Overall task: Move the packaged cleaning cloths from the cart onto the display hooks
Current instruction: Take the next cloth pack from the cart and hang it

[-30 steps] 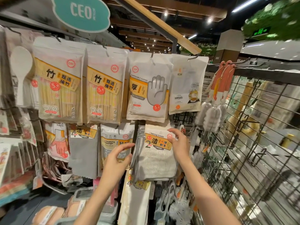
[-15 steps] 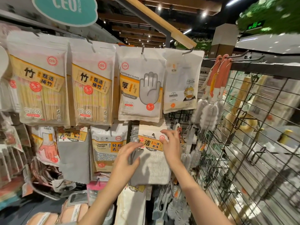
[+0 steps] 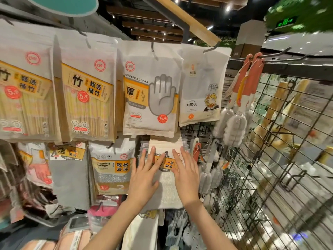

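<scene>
Above both hands, head view: one disposable-gloves pouch [image 3: 150, 98] hangs straight over the fingertips, its lower edge just above the top of the cloth stack. One white pouch with a cartoon print [image 3: 200, 91] hangs up and right of the right hand. Two bamboo-stick packs [image 3: 88, 98] hang up and left of the left hand.

Left of the left hand, just beside it: one cleaning-sponge pack [image 3: 112, 168]. Further left, a grey cloth pack [image 3: 69, 175], then a pack printed with a pink glove [image 3: 38, 168], partly hidden.

Right of the right hand: bottle brushes with orange handles [image 3: 234, 127] on a hook; count unclear, at least three. Beyond them a black wire grid panel [image 3: 270, 159].

Task item: packaged cleaning cloths [image 3: 165, 177], white with an orange label, hanging on a hook directly under both hands. Several packs are stacked one behind another; exact number cannot be told, only edges show at the top. The hook tip shows between the two hands, at the pack's hang hole.

Left hand [image 3: 144, 179]: fingers straight and spread, palm flat against the left half of the front pack. Holds nothing.

Right hand [image 3: 185, 175]: fingers straight, slightly spread, pressed flat on the right half of the label. Holds nothing.

Hands lie near each other, not touching.
</scene>
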{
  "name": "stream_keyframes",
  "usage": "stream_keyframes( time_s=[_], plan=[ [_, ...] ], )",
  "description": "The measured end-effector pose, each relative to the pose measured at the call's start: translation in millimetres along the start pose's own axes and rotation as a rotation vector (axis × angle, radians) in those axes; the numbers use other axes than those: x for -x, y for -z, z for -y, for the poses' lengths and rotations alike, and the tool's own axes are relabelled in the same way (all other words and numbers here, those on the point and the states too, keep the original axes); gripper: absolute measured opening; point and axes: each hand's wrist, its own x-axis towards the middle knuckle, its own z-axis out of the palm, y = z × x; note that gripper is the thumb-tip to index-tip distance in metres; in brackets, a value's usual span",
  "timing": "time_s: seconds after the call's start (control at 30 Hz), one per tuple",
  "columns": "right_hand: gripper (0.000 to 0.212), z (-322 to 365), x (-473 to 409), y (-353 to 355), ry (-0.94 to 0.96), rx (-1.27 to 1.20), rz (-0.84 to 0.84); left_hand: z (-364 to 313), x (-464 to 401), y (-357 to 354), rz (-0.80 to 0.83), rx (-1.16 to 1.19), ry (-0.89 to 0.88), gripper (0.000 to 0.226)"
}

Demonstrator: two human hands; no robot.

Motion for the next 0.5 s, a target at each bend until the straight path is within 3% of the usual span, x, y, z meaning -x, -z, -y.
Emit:
stream_keyframes(
  time_s=[0.13,0.5],
  plan=[
    [0.083,-4.0,0.9,-6.3,-0.004,0.025,0.11,1.4,-5.5,-7.0,-0.001,-0.035,0.022,0.12],
    [0.088,-14.2,-8.7,-22.8,-0.005,0.04,0.114,10.1,-18.4,-21.5,-0.005,-0.049,0.023,0.116]
  ],
)
